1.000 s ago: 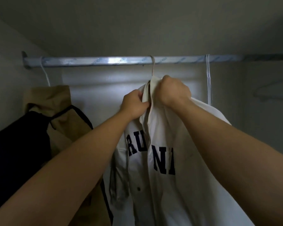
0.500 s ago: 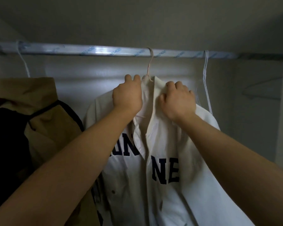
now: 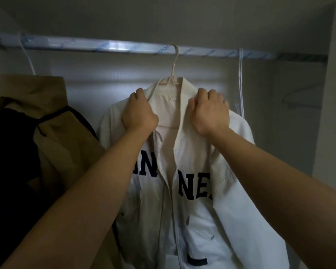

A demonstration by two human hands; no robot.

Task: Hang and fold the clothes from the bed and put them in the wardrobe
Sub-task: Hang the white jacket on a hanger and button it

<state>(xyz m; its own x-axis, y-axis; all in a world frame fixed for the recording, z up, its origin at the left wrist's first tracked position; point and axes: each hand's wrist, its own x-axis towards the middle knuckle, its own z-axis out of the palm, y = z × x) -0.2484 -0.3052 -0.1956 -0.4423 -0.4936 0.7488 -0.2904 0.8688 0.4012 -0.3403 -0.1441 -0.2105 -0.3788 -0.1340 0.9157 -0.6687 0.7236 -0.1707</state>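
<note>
Jacket (image 3: 192,220) on rail (image 3: 124,48), right of coat (image 3: 52,133)

Both bare forearms extend up and forward from the lower corners, the left hand (image 3: 139,111) and right hand (image 3: 209,113) level with each other, backs toward the camera, fingers curled over the white jacket (image 3: 202,220) on either side of its collar.

The left hand (image 3: 139,115), right hand (image 3: 210,113) and both forearms appear bare.
</note>
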